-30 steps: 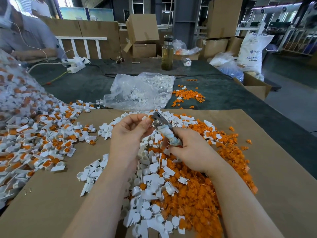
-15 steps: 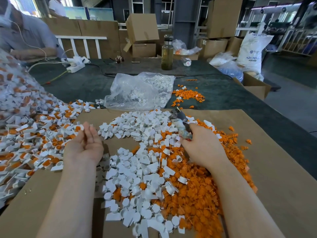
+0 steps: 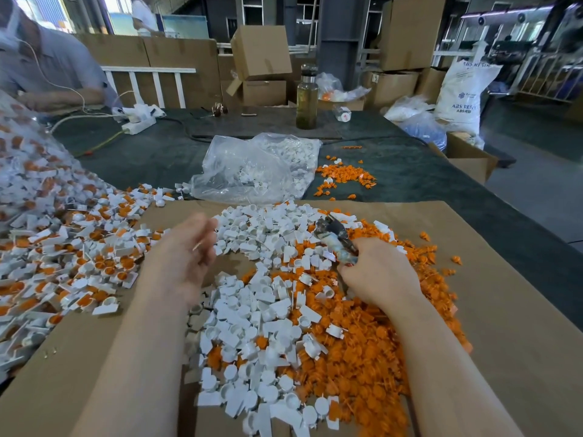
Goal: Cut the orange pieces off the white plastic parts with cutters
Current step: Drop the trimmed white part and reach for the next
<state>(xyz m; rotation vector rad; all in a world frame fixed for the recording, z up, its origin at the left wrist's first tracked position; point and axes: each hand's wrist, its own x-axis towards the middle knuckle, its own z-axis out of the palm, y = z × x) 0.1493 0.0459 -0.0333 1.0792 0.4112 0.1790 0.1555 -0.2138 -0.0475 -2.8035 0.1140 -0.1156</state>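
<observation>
Cutters (image 3: 336, 239) jut from right hand (image 3: 375, 275) grip.

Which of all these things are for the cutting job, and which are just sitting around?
For the job:
- cutters, gripped by the right hand
- left hand, blurred
- uncut white parts with orange pieces
- trimmed white parts
- cut-off orange pieces

Just lying about:
- bottle
- power strip
- cardboard boxes
- white sack
</observation>
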